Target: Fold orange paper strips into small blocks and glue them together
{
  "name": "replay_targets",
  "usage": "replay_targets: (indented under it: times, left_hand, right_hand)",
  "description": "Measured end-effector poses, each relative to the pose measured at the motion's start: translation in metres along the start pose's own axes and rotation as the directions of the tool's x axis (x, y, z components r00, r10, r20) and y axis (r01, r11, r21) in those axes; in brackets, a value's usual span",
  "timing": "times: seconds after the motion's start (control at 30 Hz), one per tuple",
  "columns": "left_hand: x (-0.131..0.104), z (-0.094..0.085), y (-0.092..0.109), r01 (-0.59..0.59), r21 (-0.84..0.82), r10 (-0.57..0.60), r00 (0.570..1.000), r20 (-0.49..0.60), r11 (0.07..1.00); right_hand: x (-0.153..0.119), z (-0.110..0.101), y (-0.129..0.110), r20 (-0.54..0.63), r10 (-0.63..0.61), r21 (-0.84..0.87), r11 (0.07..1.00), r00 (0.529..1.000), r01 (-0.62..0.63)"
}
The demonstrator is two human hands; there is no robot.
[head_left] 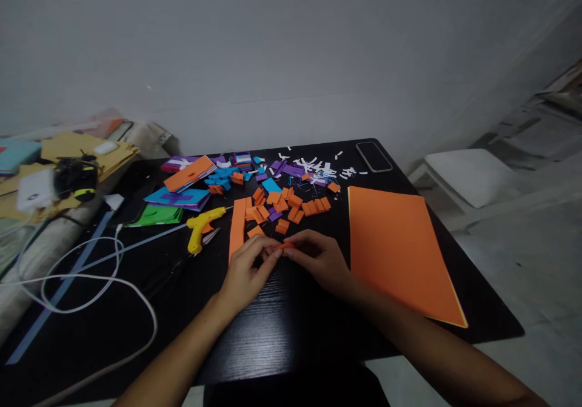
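Observation:
Between the fingertips of both hands is a small orange paper piece [286,246], partly covered by my fingers. My left hand [248,269] pinches its left end, and my right hand [322,258] pinches the right end. Just beyond them lie several small folded orange pieces [294,201] in a loose pile. An orange strip [237,225] runs up from beside my left hand. A large orange sheet [393,243], with a yellow edge under it, lies to the right of my right hand.
A yellow glue gun [200,227] lies left of the hands, near a white cable [150,310]. Stacked coloured paper [179,196] and white scraps [313,165] cover the back. A phone [373,156] rests at the far right corner; a white stool [470,176] stands beyond.

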State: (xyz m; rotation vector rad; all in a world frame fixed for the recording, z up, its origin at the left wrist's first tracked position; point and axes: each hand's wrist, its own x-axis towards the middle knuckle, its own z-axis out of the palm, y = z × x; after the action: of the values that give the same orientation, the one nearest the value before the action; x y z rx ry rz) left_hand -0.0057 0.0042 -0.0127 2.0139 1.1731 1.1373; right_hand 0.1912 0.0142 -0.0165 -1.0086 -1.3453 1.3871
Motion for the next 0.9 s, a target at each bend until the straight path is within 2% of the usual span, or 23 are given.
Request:
replay_targets:
  times: [0.3, 0.53, 0.9]
  left_hand:
    - [-0.0017, 0.0011, 0.0004, 0.085, -0.039, -0.086, 0.996, -0.028, 0.996]
    - [0.0, -0.0008, 0.003, 0.015, -0.021, -0.015, 1.0, -0.012, 1.0]
    - [0.0013, -0.001, 0.0039, -0.002, -0.017, 0.001, 1.0, -0.021, 1.0]
  right_hand:
    - [-0.0003, -0.001, 0.0001, 0.006, -0.009, 0.029, 1.0, 1.0, 0.009]
    - [0.0006, -0.0031, -0.0044, -0.01, 0.015, -0.036, 0.999, 1.0, -0.015]
    - [-0.0006, -0.0033, -0.0064, -0.019, 0.015, -0.043, 0.999, 1.0, -0.015]
